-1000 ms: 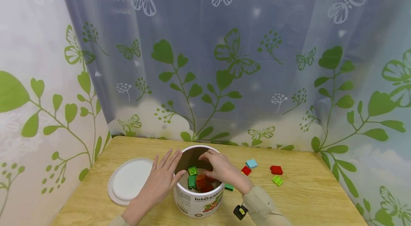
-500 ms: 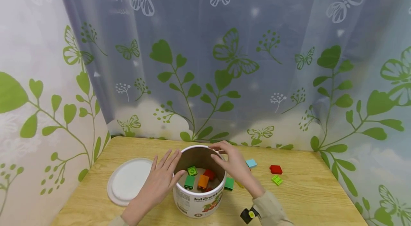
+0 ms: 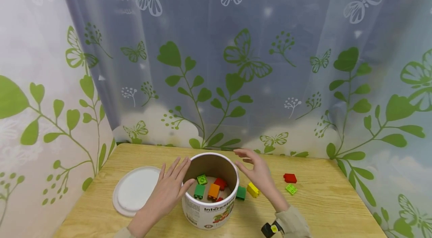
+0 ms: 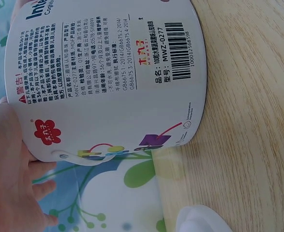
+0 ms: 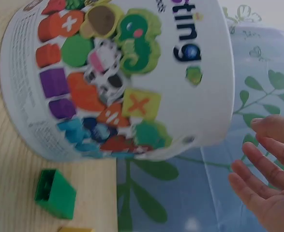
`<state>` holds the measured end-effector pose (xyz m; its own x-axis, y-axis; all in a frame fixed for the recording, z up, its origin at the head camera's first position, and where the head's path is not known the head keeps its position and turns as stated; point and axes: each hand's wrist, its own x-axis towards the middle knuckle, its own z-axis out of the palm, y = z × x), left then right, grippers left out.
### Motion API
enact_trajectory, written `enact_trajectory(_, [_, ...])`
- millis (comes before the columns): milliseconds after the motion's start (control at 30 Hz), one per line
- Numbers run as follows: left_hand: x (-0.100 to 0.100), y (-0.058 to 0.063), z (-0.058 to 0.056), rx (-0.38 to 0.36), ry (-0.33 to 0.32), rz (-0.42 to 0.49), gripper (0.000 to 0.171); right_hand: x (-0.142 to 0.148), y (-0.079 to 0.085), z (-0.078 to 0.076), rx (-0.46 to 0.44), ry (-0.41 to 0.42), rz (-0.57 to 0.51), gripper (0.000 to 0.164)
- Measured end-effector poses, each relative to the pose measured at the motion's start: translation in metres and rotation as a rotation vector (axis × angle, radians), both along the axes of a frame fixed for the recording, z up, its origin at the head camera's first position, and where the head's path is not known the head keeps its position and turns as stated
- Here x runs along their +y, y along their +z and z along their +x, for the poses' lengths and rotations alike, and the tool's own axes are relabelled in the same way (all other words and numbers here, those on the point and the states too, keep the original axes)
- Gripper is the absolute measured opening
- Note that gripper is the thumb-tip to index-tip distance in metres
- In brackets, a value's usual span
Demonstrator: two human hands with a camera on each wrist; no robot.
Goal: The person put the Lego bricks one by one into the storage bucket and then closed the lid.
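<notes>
A white printed bucket (image 3: 194,211) stands on the table with its top uncovered. My left hand (image 3: 168,187) lies with straight fingers along the bucket's left rim. To the right of the rim my right hand (image 3: 258,172) hovers with loosely bent fingers, nothing in it; the right wrist view shows that hand (image 5: 270,179) apart from the bucket wall. Inside lie a lime block (image 3: 202,180), a green block (image 3: 199,192), an orange block (image 3: 213,192) and a red block (image 3: 220,183). Another red piece is partly hidden by the front rim.
Right of the bucket are a green block (image 3: 241,193) and a yellow block (image 3: 253,190). Farther right lie a red block (image 3: 290,178) and a lime block (image 3: 291,189). A white round lid (image 3: 136,189) rests at left. A patterned curtain (image 3: 209,118) hangs behind the table.
My right hand has risen out of the bucket and moved right past its rim, uncovering the blocks inside and hiding some on the table. My left hand has stayed at the rim.
</notes>
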<state>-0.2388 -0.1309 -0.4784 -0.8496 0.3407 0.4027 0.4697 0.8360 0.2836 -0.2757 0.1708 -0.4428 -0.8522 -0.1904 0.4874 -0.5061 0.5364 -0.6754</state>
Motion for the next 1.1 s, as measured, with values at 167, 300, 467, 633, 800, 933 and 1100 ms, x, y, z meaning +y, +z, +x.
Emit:
enact_trajectory(167, [-0.001, 0.000, 0.000, -0.002, 0.003, -0.013, 0.065, 0.013, -0.011, -0.002, -0.009, -0.029, -0.012, 0.034])
enact_trajectory(300, [-0.001, 0.001, 0.000, -0.002, 0.001, -0.005, 0.065, 0.022, -0.021, -0.002, -0.029, -0.053, -0.022, 0.034])
enact_trajectory(467, [0.000, 0.001, 0.000, -0.004, -0.003, 0.005, 0.065, 0.032, -0.034, -0.002, -0.048, -0.075, -0.021, 0.034])
enact_trajectory(633, [0.000, 0.001, -0.001, -0.009, -0.002, 0.006, 0.065, 0.042, -0.051, -0.003, -0.075, -0.119, 0.021, 0.037])
enact_trajectory(800, [-0.001, 0.000, -0.001, -0.011, -0.004, 0.009, 0.065, 0.046, -0.063, 0.000, -0.126, -0.158, 0.056, 0.040])
enact_trajectory(933, [-0.001, 0.000, 0.000, -0.014, -0.004, 0.011, 0.065, 0.049, -0.071, 0.002, -0.173, -0.176, 0.101, 0.043])
enact_trajectory(1100, [0.000, 0.000, 0.000, -0.018, -0.006, 0.011, 0.064, 0.052, -0.080, 0.004, -0.228, -0.179, 0.168, 0.049])
